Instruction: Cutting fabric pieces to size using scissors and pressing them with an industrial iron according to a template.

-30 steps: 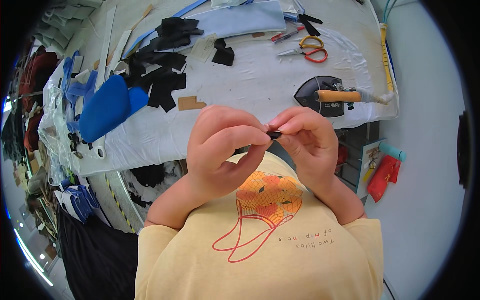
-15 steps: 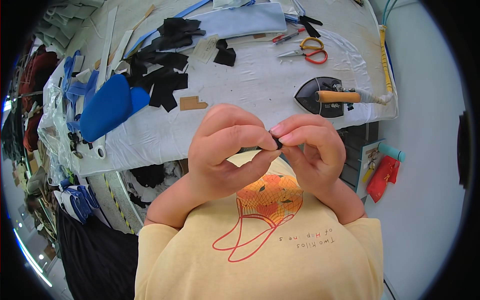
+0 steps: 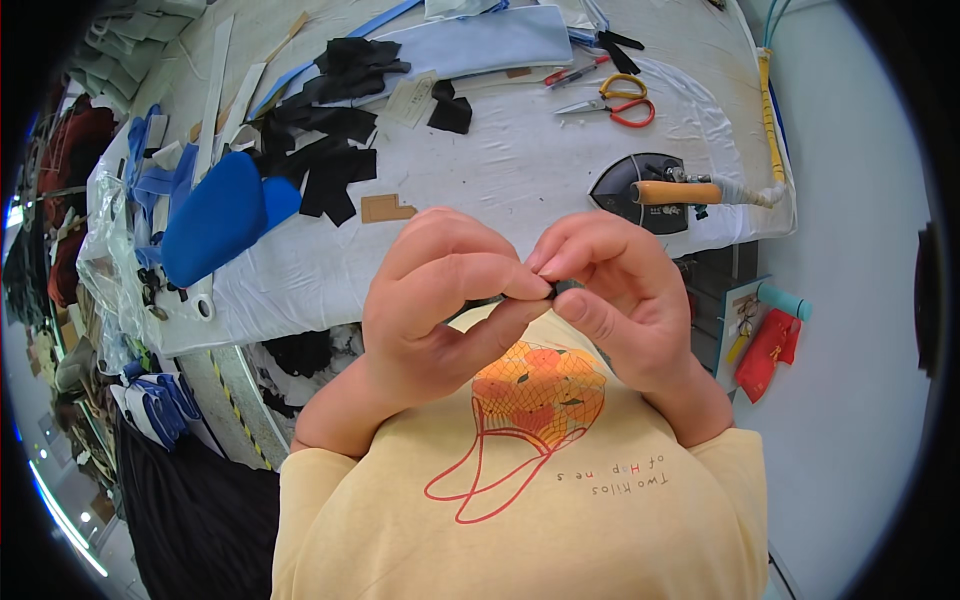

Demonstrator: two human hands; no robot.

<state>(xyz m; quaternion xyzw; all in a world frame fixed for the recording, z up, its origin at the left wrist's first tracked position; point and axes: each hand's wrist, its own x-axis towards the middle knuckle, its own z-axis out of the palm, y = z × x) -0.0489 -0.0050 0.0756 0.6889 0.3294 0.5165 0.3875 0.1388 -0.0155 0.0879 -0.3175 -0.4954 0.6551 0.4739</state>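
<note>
In front of my chest both hands meet over a small black piece of cloth, mostly hidden by the fingers. My left hand is closed, its thumb and forefinger pinching the piece from the left. My right hand curls in from the other side. Its fingertips rest by the left fingertips, and its thumb sits just below the dark bit that shows, with a little gap between thumb and fingers.
Beyond my hands a white-covered table holds an iron, scissors, black cloth scraps, a cardboard template and a blue rounded pad. A red pouch hangs at the right.
My right thumb has drawn back from its fingertips, and the right fingers have shifted left over the black piece. The left hand has moved slightly left, still pinching.
</note>
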